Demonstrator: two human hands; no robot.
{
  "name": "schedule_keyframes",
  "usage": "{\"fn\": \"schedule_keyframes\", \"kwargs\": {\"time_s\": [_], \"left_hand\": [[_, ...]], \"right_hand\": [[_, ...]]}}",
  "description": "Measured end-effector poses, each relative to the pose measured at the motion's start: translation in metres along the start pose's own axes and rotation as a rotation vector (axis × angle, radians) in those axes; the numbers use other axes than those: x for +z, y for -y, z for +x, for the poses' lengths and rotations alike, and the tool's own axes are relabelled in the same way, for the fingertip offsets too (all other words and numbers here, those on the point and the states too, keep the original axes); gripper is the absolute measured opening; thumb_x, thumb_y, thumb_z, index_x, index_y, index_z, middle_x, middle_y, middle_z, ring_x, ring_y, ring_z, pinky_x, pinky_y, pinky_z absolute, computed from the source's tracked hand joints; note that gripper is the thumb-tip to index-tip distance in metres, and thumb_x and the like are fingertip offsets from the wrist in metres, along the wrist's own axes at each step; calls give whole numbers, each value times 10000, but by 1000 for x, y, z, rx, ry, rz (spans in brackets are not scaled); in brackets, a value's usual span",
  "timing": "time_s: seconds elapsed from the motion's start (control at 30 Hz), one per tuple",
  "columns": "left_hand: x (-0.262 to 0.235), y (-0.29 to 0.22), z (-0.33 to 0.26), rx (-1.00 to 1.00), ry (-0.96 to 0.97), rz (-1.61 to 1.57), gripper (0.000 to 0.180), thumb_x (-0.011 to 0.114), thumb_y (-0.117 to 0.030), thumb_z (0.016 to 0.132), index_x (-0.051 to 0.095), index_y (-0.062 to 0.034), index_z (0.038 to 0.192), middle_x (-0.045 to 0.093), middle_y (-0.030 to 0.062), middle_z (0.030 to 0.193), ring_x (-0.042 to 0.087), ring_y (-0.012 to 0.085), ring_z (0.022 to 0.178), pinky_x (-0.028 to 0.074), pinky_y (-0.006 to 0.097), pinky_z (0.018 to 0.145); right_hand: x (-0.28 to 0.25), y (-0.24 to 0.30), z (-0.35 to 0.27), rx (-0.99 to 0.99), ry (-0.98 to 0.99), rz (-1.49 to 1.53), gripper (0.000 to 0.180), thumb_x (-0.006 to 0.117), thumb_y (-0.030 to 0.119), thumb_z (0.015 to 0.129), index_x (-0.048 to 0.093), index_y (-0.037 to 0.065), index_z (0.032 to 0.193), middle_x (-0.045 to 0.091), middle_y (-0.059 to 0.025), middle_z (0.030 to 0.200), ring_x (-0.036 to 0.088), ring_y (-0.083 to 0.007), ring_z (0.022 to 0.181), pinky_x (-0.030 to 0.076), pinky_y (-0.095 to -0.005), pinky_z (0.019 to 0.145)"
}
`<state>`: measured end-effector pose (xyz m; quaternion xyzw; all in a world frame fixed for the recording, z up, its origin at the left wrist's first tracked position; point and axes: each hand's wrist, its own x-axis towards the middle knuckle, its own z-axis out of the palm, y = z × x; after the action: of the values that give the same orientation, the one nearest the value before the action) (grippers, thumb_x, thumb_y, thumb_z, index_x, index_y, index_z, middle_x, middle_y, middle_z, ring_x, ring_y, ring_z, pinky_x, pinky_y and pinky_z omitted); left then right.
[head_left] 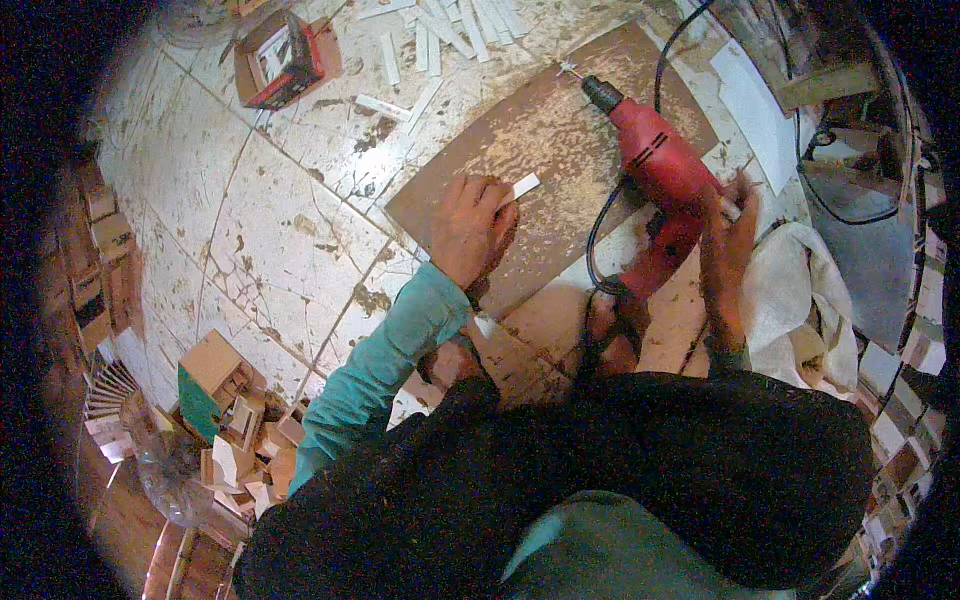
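My left hand [470,232] is closed on a short white strip [522,187], whose end sticks out past the fingers over a worn brown board [430,200]. A red corded power drill [665,160] lies across the board's right side, its black chuck and bit pointing up and left. My right hand [728,240] is beside the rear of the drill, near its handle, fingers bent. A small pale piece [731,208] shows between those fingers; its full shape is hidden.
Several white strips [430,50] lie scattered beyond the board. A red open box [285,62] sits at the far left. Wooden offcuts [245,430] are heaped at lower left. A white cloth [795,300], white sheet [755,110] and black cable [660,60] are at right.
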<state>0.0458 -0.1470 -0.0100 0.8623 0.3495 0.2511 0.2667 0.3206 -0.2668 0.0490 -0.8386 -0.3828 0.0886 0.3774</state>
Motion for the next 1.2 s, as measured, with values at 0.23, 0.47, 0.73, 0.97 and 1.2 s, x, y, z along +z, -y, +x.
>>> {"fn": "schedule_keyframes", "kwargs": {"time_s": [0.23, 0.47, 0.73, 0.97, 1.2], "left_hand": [[-2, -1, -1, -12, 40, 59, 206, 685, -70, 747, 631, -47, 944, 591, 114, 929, 551, 299, 860, 489, 385, 736], [1, -1, -6, -23, 50, 42, 187, 675, -85, 764, 623, -38, 937, 591, 121, 926, 557, 308, 848, 491, 391, 730], [2, 11, -7, 99, 27, 119, 167, 654, -140, 777, 600, -52, 907, 559, 92, 894, 541, 268, 844, 496, 363, 737], [9, 17, -5, 120, -18, 140, 164, 645, -161, 764, 597, -70, 892, 541, 86, 874, 531, 267, 855, 476, 401, 737], [13, 21, -13, -20, 8, -13, 183, 601, -171, 753, 593, -81, 912, 537, 98, 889, 527, 275, 867, 465, 405, 737]], "right_hand": [[-5, -61, -18, 792, 490, 946, 548, 560, 377, 933, 422, 41, 1343, 554, -117, 1232, 588, -249, 1051, 494, -368, 886], [21, -39, -19, 797, 471, 1310, 602, 559, 436, 918, 426, 23, 1335, 554, -125, 1261, 587, -263, 1058, 494, -411, 906], [-14, 10, 10, 561, 539, 838, 576, 603, 371, 857, 455, -33, 1240, 598, -159, 1024, 628, -271, 806, 542, -408, 725], [-112, 163, 73, 123, 789, -69, 641, 750, 210, 700, 507, 34, 1267, 620, -105, 1140, 615, -209, 985, 487, -330, 881], [-87, 234, 61, -11, 1000, -328, 639, 785, 238, 688, 522, 36, 1235, 642, -95, 1122, 615, -209, 1023, 468, -342, 915]]}}
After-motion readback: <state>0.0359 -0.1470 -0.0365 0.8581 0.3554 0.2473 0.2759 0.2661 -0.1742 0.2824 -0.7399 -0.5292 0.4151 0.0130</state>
